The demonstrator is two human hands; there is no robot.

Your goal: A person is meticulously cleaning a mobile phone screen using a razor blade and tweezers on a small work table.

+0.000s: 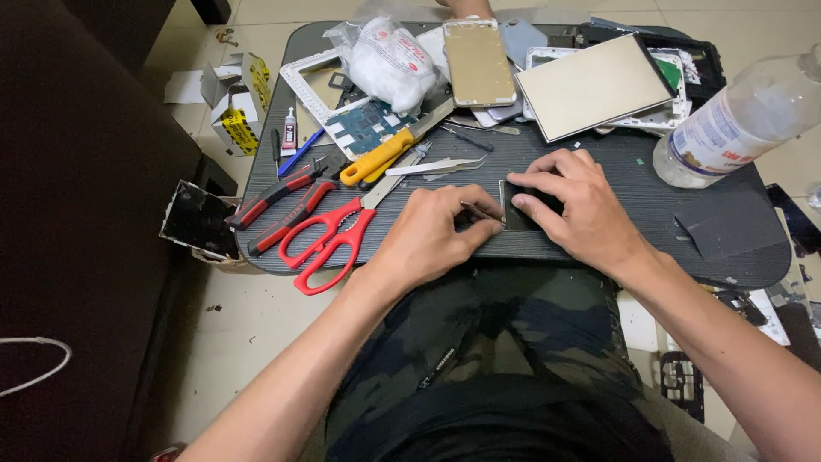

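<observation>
At the near middle of the dark lap table (599, 184) lies a small dark flat panel (523, 208), its long axis running roughly twelve to six, and both hands meet on it. The right hand (575, 204) comes in from four o'clock and presses down on the panel with spread fingers, covering most of its top face. The left hand (436, 233) comes in from eight o'clock, its fingers pinched shut on a thin metal tool (481, 210) whose tip points toward three o'clock and sits at the panel's left long edge. The two hands are close, almost touching across that edge, and the left is the one at the seam. At about nine o'clock from the left hand lie red-handled scissors (329, 239), blades pointing toward one o'clock, and just beyond them red-and-black pliers (275, 201). At eleven o'clock lie a yellow-handled knife (386, 152) and silver tweezers (432, 166). Farther off at twelve o'clock sit a gold phone back (477, 62), a bag of white cotton (389, 62) and a tilted beige plate (592, 85). A clear plastic bottle (740, 115) lies at two o'clock, well apart. Nothing stands between the hands and the panel.
</observation>
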